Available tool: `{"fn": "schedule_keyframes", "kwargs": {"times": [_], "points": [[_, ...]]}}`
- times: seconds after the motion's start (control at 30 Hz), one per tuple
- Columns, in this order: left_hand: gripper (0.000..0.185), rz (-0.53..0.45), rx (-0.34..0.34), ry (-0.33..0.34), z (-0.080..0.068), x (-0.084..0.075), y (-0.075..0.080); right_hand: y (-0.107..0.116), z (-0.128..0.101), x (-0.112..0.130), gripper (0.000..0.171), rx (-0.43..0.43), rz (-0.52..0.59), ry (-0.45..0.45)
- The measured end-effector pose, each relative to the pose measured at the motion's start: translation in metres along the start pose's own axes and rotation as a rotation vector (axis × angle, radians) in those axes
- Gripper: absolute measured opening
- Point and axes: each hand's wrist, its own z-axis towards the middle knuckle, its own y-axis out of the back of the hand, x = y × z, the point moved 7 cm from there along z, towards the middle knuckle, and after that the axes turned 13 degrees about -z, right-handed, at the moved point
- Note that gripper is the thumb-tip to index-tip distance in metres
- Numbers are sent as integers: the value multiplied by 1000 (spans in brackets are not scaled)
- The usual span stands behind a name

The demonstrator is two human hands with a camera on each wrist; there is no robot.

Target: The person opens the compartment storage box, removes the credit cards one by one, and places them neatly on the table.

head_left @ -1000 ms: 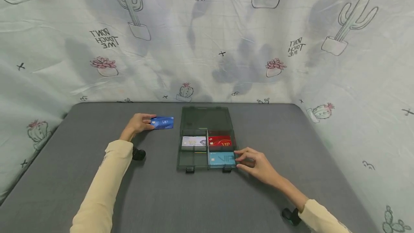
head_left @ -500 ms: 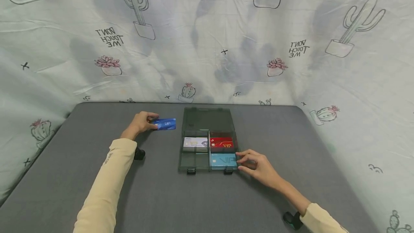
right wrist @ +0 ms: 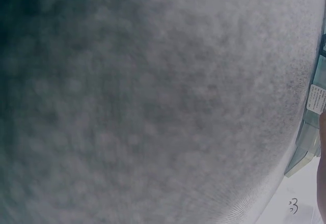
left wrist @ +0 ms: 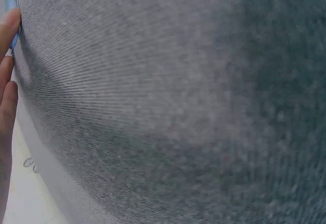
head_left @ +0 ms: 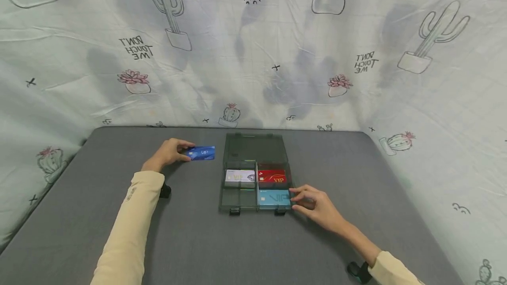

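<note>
A dark see-through case [head_left: 253,173] lies open on the grey table [head_left: 198,241], its lid flat toward the wall. Its compartments hold a white VIP card [head_left: 239,176], a red VIP card [head_left: 272,176] and a light blue VIP card [head_left: 274,198]. The front left compartment shows no card. My left hand [head_left: 168,152] pinches a dark blue VIP card [head_left: 202,153] by its left end, left of the lid. My right hand [head_left: 313,203] has its curled fingers against the case's right front corner beside the light blue card. The wrist views show mostly blurred grey table.
A pale cloth printed with cactus drawings [head_left: 253,47] hangs behind and along both sides of the table. Small black items sit by my left sleeve [head_left: 164,190] and near my right sleeve [head_left: 358,271].
My left hand and the dark blue card have barely shifted. My right hand stays at the case's right front corner. The head view has moved slightly.
</note>
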Motion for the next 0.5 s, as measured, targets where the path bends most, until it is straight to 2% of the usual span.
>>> {"fn": "schedule_keyframes", "kwargs": {"times": [0.2, 0.37, 0.5], "points": [[54, -25, 4, -64, -3, -6, 4, -5, -1, -15, 13, -10, -9, 14], [52, -157, -47, -114, -13, -19, 5, -7, 0, -23, 12, -5, -8, 9], [55, -298, -51, -155, -22, -31, -3, -8, 0, -23, 12, 4, -5, 10]]}}
